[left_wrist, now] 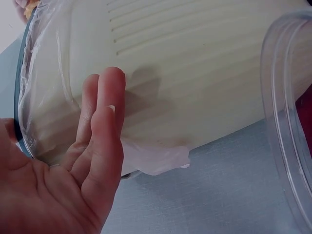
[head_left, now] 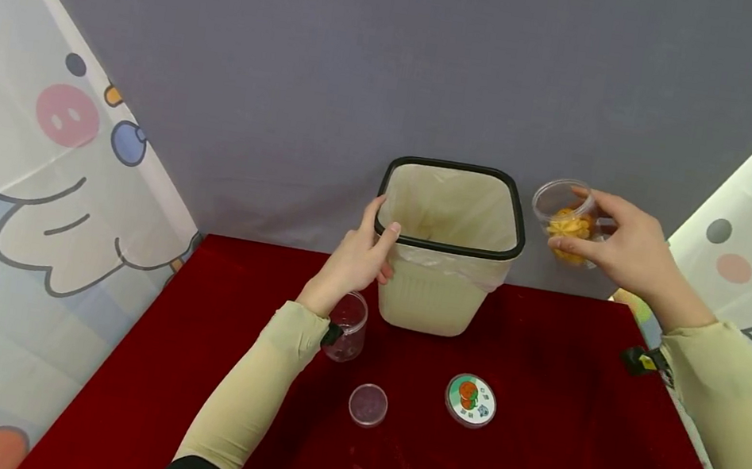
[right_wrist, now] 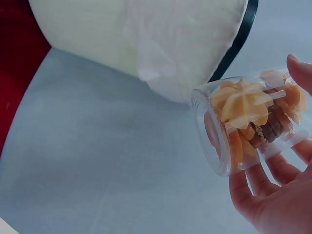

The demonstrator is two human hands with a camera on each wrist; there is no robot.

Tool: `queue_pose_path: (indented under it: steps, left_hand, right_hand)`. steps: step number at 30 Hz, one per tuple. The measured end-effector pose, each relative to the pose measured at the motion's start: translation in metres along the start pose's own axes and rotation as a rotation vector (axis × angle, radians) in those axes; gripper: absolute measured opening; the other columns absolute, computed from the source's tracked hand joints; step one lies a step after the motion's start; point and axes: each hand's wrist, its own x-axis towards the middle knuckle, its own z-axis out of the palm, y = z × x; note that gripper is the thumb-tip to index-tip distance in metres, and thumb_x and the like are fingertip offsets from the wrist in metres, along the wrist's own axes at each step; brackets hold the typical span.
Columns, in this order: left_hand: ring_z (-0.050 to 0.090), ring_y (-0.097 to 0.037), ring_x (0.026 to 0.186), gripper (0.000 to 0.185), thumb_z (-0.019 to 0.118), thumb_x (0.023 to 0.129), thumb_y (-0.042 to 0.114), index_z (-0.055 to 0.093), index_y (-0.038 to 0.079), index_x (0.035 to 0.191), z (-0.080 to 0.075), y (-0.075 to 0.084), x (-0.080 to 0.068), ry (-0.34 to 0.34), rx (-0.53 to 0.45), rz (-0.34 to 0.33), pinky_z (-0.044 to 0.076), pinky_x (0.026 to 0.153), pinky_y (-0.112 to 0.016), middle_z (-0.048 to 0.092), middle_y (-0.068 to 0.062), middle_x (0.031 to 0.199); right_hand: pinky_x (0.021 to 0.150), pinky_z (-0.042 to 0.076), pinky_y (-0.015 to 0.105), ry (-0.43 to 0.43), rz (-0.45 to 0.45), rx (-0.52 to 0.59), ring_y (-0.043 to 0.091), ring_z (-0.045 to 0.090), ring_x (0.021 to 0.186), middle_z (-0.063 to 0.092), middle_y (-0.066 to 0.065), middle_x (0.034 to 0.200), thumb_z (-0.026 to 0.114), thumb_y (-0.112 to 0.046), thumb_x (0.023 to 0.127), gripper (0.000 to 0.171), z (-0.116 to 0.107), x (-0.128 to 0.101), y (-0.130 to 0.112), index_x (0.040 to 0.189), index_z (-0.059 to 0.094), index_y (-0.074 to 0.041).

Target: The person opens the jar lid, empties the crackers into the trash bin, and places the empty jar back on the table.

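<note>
With thumb and forefinger, my left hand (head_left: 357,257) grips the black rim of a cream trash bin (head_left: 435,295) at its near left corner. Its other fingers lie along the bin's side in the left wrist view. Up to the right of the bin, my right hand (head_left: 634,243) holds a clear plastic jar (head_left: 556,197) with its mouth tilted. Flower-shaped yellow cookies (right_wrist: 243,105) and some brown ones fill part of that jar. A thin clear liner (head_left: 425,193) covers the bin's inside and folds over the rim.
Just below my left wrist stands a second clear jar (head_left: 349,335) on the red cloth (head_left: 561,405). Nearer the front lie a clear round lid (head_left: 368,406) and a lid with a printed label (head_left: 471,400). Behind the bin hangs a grey cloth (head_left: 294,95).
</note>
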Motion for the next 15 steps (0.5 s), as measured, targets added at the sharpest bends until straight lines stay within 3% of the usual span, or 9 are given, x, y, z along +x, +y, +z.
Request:
queue_pose_path:
  steps: [3, 6, 9, 15]
  left_hand:
    - [0.065, -0.021, 0.05, 0.071, 0.033, 0.103, 0.059, 0.005, 0.028, 0.16, 0.0, 0.0, 0.0, 0.0, -0.003, -0.001, 0.055, 0.074, -0.041, 0.067, -0.005, 0.064]
    - [0.066, -0.025, 0.052, 0.07, 0.034, 0.104, 0.058, 0.005, 0.028, 0.16, -0.001, -0.001, 0.0, -0.002, -0.007, 0.001, 0.055, 0.074, -0.041, 0.067, -0.005, 0.064]
    - [0.067, -0.03, 0.055, 0.069, 0.034, 0.104, 0.056, 0.005, 0.028, 0.16, -0.001, 0.0, 0.0, -0.002, -0.013, 0.003, 0.054, 0.074, -0.042, 0.067, -0.005, 0.064]
    - [0.066, -0.023, 0.051, 0.07, 0.032, 0.103, 0.059, 0.006, 0.027, 0.16, 0.0, -0.001, 0.0, 0.012, 0.004, 0.002, 0.054, 0.073, -0.04, 0.066, -0.003, 0.063]
  right_hand:
    - [0.077, 0.041, 0.016, -0.008, -0.015, -0.035, 0.037, 0.058, 0.107, 0.053, 0.01, 0.143, 0.085, -0.033, 0.08, 0.042, -0.003, 0.009, -0.002, 0.101, 0.061, -0.006]
    - [0.083, 0.045, 0.035, -0.005, -0.042, -0.09, 0.038, 0.056, 0.106, 0.058, 0.015, 0.13, 0.085, -0.034, 0.08, 0.053, -0.004, 0.016, -0.006, 0.119, 0.063, -0.005]
    - [0.084, 0.042, 0.053, 0.0, -0.079, -0.164, 0.037, 0.053, 0.103, 0.058, 0.018, 0.115, 0.085, -0.035, 0.08, 0.069, -0.004, 0.022, -0.01, 0.134, 0.057, -0.003]
    - [0.089, 0.038, 0.06, -0.02, -0.107, -0.253, 0.041, 0.049, 0.108, 0.056, 0.023, 0.117, 0.085, -0.038, 0.08, 0.08, -0.003, 0.035, -0.016, 0.141, 0.051, 0.0]
